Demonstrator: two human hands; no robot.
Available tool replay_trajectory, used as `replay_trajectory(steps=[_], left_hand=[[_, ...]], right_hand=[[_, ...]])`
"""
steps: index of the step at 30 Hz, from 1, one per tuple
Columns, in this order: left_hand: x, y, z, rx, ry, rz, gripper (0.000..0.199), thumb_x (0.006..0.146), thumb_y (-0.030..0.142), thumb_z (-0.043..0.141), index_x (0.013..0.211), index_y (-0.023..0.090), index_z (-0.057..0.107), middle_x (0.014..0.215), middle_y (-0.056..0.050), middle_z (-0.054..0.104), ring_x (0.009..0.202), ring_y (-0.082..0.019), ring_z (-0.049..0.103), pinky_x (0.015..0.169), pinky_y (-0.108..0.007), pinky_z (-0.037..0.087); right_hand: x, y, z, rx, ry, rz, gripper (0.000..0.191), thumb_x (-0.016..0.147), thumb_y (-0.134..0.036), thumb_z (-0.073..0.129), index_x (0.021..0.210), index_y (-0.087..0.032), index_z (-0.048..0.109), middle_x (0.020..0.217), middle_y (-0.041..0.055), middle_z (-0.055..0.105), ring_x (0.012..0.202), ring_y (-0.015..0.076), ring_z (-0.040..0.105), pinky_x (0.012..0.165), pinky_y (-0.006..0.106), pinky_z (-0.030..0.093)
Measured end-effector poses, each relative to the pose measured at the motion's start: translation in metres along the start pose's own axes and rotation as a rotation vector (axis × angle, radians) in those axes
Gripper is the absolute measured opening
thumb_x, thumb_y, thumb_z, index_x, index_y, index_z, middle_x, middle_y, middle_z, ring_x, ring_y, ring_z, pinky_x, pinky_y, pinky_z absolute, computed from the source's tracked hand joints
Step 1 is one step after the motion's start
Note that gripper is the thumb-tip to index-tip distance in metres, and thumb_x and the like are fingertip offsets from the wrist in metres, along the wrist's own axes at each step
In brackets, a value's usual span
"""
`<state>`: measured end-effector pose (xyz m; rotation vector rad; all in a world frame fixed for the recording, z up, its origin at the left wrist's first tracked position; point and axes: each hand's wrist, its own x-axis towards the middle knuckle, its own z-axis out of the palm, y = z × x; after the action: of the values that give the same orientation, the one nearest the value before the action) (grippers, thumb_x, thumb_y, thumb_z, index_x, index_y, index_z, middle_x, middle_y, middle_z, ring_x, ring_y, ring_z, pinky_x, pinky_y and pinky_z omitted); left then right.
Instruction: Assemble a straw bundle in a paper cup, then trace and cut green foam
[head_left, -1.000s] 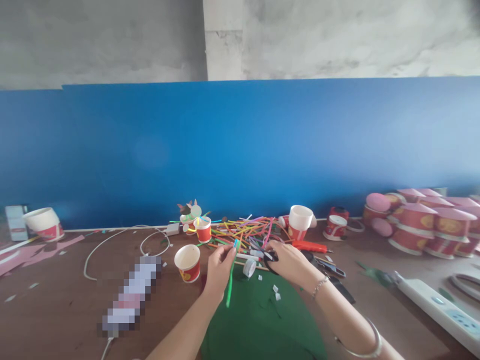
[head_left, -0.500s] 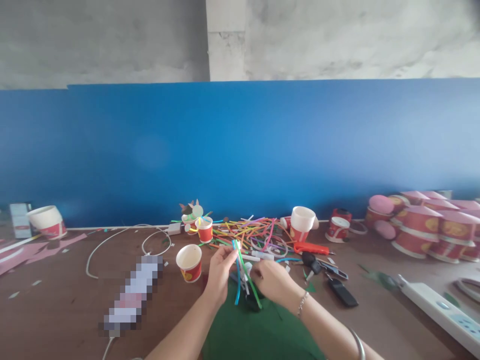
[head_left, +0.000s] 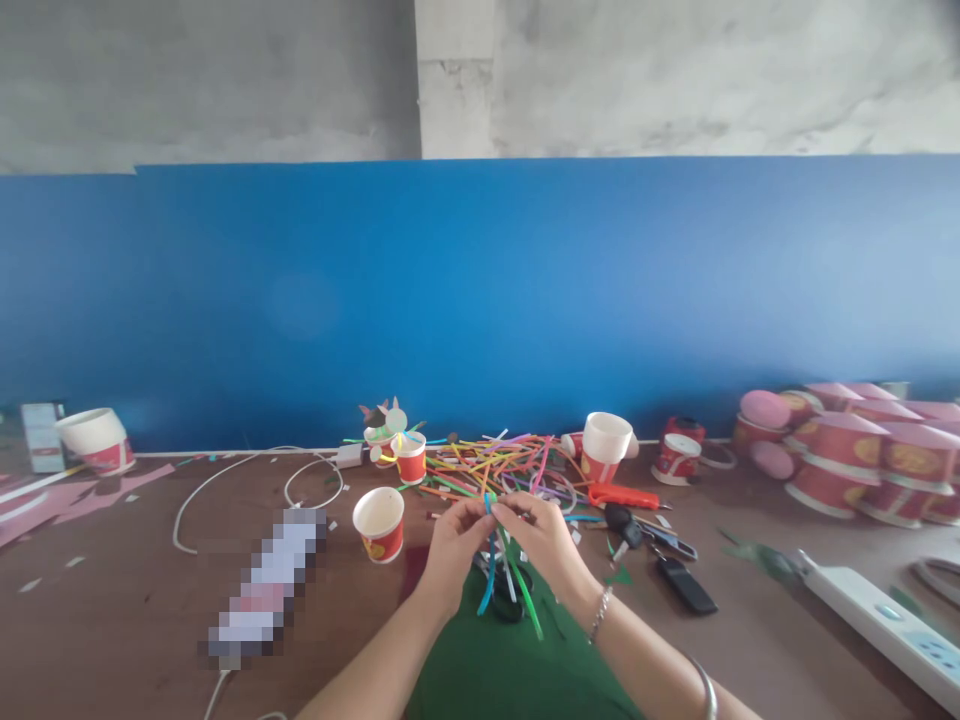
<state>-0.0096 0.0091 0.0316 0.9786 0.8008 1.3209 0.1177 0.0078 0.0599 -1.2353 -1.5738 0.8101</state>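
My left hand [head_left: 451,545] pinches the upper ends of a small bunch of thin coloured strips, among them a blue strip [head_left: 486,590], a white one and a green strip [head_left: 531,602]. My right hand [head_left: 546,540] meets it there, thumb and fingertips closed on the same ends. Below the fingers the strips hang down and fan apart. Black-handled scissors [head_left: 511,603] lie partly hidden behind them on a dark green surface [head_left: 517,670]. Just beyond the hands spreads a tangled pile of coloured strips [head_left: 480,460].
An open paper cup [head_left: 379,525] stands left of my hands, near a blurred-out phone [head_left: 266,590] on a cable. To the right are stacked white cups [head_left: 606,445], an orange cutter [head_left: 622,496], keys with a black fob [head_left: 686,585], a power strip [head_left: 885,620] and pink-topped cups [head_left: 840,450].
My right hand has come up and left to meet the left hand at the strips' upper ends. The strips have shifted slightly right, and their lower ends hang a little lower.
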Motion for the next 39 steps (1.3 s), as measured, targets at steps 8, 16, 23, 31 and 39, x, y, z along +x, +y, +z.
replay_trajectory(steps=[8,16,23,31,39], left_hand=[[-0.002,0.003,0.0,-0.11,-0.075,-0.083,0.031,0.058,0.033,0.079,0.063,0.013,0.056,0.061,0.002,0.057,0.056,-0.009,0.053,0.057,-0.022,0.043],[-0.005,0.004,0.004,-0.041,-0.032,-0.027,0.03,0.067,0.04,0.072,0.078,0.018,0.055,0.069,0.004,0.058,0.059,-0.01,0.055,0.057,-0.023,0.046],[-0.003,0.011,0.004,0.162,0.118,0.12,0.025,0.068,0.039,0.069,0.074,0.015,0.065,0.067,0.0,0.061,0.059,-0.011,0.053,0.056,-0.022,0.043],[-0.002,0.013,0.002,0.231,0.129,0.178,0.021,0.07,0.036,0.068,0.072,0.015,0.068,0.065,-0.001,0.063,0.059,-0.012,0.052,0.058,-0.022,0.041],[-0.007,0.019,0.01,0.169,0.114,0.167,0.022,0.066,0.036,0.071,0.067,0.014,0.067,0.058,0.0,0.059,0.055,-0.011,0.049,0.056,-0.022,0.04]], right_hand=[[0.001,0.0,-0.001,0.271,-0.061,0.067,0.029,0.071,-0.041,0.063,0.059,-0.015,0.06,0.059,-0.0022,0.051,0.058,0.011,0.043,0.055,0.023,0.033],[0.002,0.006,0.0,0.11,-0.032,-0.023,0.022,0.075,-0.031,0.056,0.06,-0.015,0.059,0.058,-0.0021,0.048,0.059,0.0117,0.042,0.055,0.023,0.033],[0.001,0.003,0.0,0.145,-0.112,0.0,0.025,0.075,-0.035,0.058,0.065,-0.014,0.066,0.066,0.0005,0.056,0.063,0.0125,0.048,0.057,0.023,0.037],[0.001,-0.002,-0.005,0.094,-0.118,0.063,0.027,0.075,-0.039,0.059,0.077,-0.013,0.067,0.061,-0.0003,0.057,0.054,0.0105,0.045,0.049,0.022,0.034],[-0.001,-0.007,-0.005,0.027,-0.077,-0.086,0.023,0.08,-0.034,0.053,0.068,-0.015,0.059,0.058,-0.0022,0.052,0.055,0.0099,0.041,0.051,0.021,0.032]])
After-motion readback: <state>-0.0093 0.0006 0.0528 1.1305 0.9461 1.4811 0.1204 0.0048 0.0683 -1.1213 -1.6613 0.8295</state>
